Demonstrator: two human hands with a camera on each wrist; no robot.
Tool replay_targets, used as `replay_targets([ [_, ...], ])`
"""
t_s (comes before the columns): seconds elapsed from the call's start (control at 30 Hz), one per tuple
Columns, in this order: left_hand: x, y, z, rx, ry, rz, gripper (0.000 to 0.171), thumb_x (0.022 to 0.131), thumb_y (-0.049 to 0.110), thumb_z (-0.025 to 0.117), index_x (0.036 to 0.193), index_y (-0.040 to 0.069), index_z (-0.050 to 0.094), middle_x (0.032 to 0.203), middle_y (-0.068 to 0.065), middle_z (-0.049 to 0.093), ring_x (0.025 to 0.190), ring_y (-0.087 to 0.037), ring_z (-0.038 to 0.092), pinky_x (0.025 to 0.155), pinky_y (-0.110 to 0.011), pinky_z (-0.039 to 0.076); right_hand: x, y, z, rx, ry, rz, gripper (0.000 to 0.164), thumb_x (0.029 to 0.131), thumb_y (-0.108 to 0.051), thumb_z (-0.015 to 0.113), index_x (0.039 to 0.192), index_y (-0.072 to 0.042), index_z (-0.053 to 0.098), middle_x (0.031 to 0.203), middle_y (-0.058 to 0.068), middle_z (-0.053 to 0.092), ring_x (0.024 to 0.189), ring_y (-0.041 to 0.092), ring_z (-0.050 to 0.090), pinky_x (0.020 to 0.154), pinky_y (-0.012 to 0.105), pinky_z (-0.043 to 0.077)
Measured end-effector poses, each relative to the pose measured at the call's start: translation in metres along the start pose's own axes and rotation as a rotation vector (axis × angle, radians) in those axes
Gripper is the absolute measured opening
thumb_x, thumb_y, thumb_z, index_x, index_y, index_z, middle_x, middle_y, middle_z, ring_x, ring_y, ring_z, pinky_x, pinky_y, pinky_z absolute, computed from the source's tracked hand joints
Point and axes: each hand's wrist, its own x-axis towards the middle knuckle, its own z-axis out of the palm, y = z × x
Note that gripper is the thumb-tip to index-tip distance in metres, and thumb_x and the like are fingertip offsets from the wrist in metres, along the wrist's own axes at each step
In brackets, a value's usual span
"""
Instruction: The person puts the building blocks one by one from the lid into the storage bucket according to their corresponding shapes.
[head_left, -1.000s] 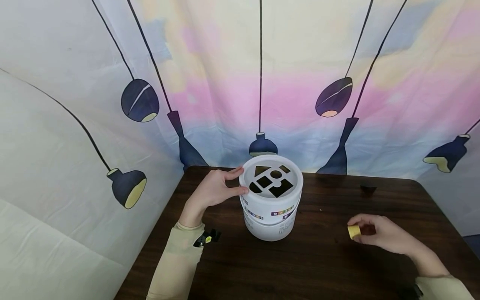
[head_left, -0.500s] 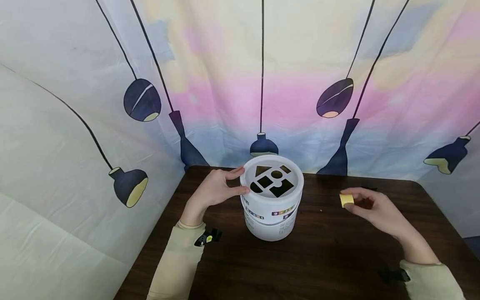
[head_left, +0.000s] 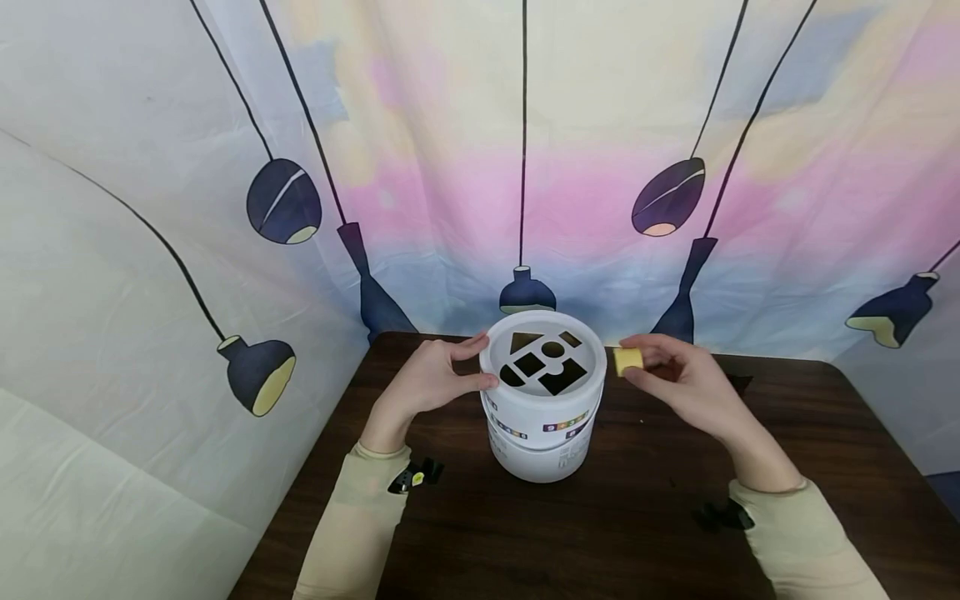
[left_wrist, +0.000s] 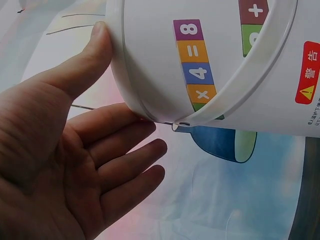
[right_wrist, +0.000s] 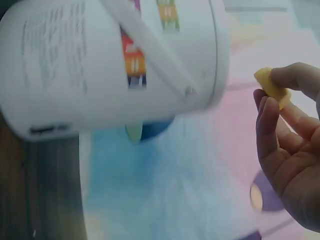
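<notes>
A white shape-sorter bucket (head_left: pixel 517 458) stands upright on the table, its lid (head_left: pixel 596 367) cut with several shaped holes. My left hand (head_left: pixel 423 379) touches the lid's left rim with thumb and forefinger spread apart. In the left wrist view, that hand's other fingers (left_wrist: pixel 132 170) hang off the bucket (left_wrist: pixel 150 60). Thumb and fingertips of my right hand (head_left: pixel 686 383) pinch a small yellow block (head_left: pixel 628 361) just right of the lid, apart from it. In the right wrist view the yellow block (right_wrist: pixel 272 89) is blurred, so its exact shape is unclear.
The dark wooden table (head_left: pixel 622 517) reaches back to a fabric backdrop (head_left: pixel 450 167) printed with hanging lamps. A small black item (head_left: pixel 741 383) lies near the back right, partly behind my right hand. Printed number tiles and a white handle (left_wrist: pixel 255 65) run across the bucket's side.
My right hand has carried the yellow block leftward and up, from over the table's right side to beside the bucket's rim. The left hand and bucket have stayed put.
</notes>
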Motion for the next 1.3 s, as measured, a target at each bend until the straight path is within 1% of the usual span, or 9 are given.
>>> replay_targets([
  [0.1, 0.0, 0.0, 0.0, -0.002, 0.001, -0.003, 0.073, 0.092, 0.045, 0.086, 0.152, 0.015, 0.057, 0.155, -0.004, 0.056, 0.041, -0.012, 0.025, 0.046, -0.027, 0.03, 0.012, -0.011, 0.013, 0.045, -0.039, -0.038, 0.039, 0.101, -0.01, 0.076, 0.14, -0.011, 0.069, 0.106, 0.002, 0.074, 0.092, 0.017, 0.069, 0.072, 0.027, 0.056],
  [0.2, 0.0, 0.0, 0.0, -0.001, 0.002, 0.001, 0.073, 0.092, 0.044, 0.086, 0.152, 0.015, 0.057, 0.155, -0.004, 0.056, 0.041, -0.012, 0.025, 0.046, -0.027, 0.03, 0.021, -0.023, 0.025, 0.068, -0.054, -0.058, 0.04, 0.099, -0.008, 0.079, 0.137, -0.006, 0.069, 0.107, 0.003, 0.074, 0.093, 0.019, 0.069, 0.073, 0.028, 0.056],
  [0.33, 0.0, 0.0, 0.0, -0.002, 0.002, 0.004, 0.072, 0.092, 0.043, 0.087, 0.151, 0.014, 0.058, 0.154, -0.005, 0.056, 0.042, -0.012, 0.024, 0.046, -0.027, 0.03, 0.032, -0.036, 0.037, 0.067, -0.075, -0.064, 0.038, 0.096, -0.009, 0.082, 0.133, -0.008, 0.071, 0.104, 0.001, 0.074, 0.092, 0.019, 0.068, 0.069, 0.03, 0.055],
  [0.47, 0.0, 0.001, 0.0, -0.01, -0.002, 0.003, 0.071, 0.092, 0.042, 0.086, 0.151, 0.014, 0.058, 0.154, -0.005, 0.056, 0.041, -0.012, 0.023, 0.045, -0.026, 0.029, 0.042, -0.039, 0.048, 0.076, -0.104, -0.087, 0.038, 0.097, -0.012, 0.081, 0.134, -0.01, 0.073, 0.104, -0.001, 0.076, 0.093, 0.017, 0.07, 0.073, 0.033, 0.058],
  [0.6, 0.0, 0.001, 0.0, 0.0, -0.003, 0.003, 0.071, 0.093, 0.043, 0.086, 0.152, 0.014, 0.057, 0.154, -0.005, 0.056, 0.04, -0.012, 0.024, 0.044, -0.026, 0.03, 0.052, -0.045, 0.061, 0.093, -0.167, -0.126, 0.039, 0.099, -0.012, 0.08, 0.137, -0.01, 0.073, 0.107, -0.002, 0.077, 0.096, 0.016, 0.071, 0.075, 0.035, 0.06],
  [0.73, -0.001, 0.0, 0.0, 0.007, -0.003, -0.001, 0.072, 0.093, 0.045, 0.085, 0.153, 0.016, 0.057, 0.155, -0.007, 0.056, 0.039, -0.013, 0.025, 0.043, -0.026, 0.031, 0.061, -0.051, 0.075, 0.089, -0.233, -0.148, 0.04, 0.099, -0.012, 0.078, 0.138, -0.008, 0.072, 0.11, -0.002, 0.077, 0.096, 0.015, 0.072, 0.078, 0.037, 0.061],
  [0.83, -0.001, 0.0, 0.0, 0.001, -0.005, -0.001, 0.072, 0.093, 0.045, 0.085, 0.153, 0.016, 0.056, 0.155, -0.007, 0.055, 0.04, -0.013, 0.025, 0.042, -0.026, 0.031, 0.066, -0.055, 0.085, 0.066, -0.261, -0.153, 0.041, 0.097, -0.011, 0.08, 0.137, -0.006, 0.072, 0.11, 0.0, 0.077, 0.094, 0.014, 0.073, 0.081, 0.038, 0.062],
  [1.1, -0.001, 0.001, 0.0, 0.006, -0.01, -0.001, 0.073, 0.094, 0.045, 0.084, 0.154, 0.016, 0.055, 0.156, -0.006, 0.055, 0.041, -0.013, 0.025, 0.043, -0.027, 0.029, 0.07, -0.06, 0.096, -0.02, -0.269, -0.187, 0.04, 0.094, -0.008, 0.082, 0.133, -0.002, 0.074, 0.11, 0.005, 0.078, 0.087, 0.013, 0.073, 0.076, 0.033, 0.062],
  [1.3, -0.002, 0.001, 0.0, 0.0, -0.006, -0.011, 0.073, 0.094, 0.044, 0.085, 0.154, 0.017, 0.055, 0.156, -0.005, 0.055, 0.041, -0.013, 0.026, 0.043, -0.027, 0.03, 0.07, -0.062, 0.096, -0.021, -0.275, -0.194, 0.037, 0.095, -0.008, 0.081, 0.131, -0.002, 0.075, 0.114, 0.008, 0.078, 0.086, 0.013, 0.074, 0.074, 0.032, 0.061],
])
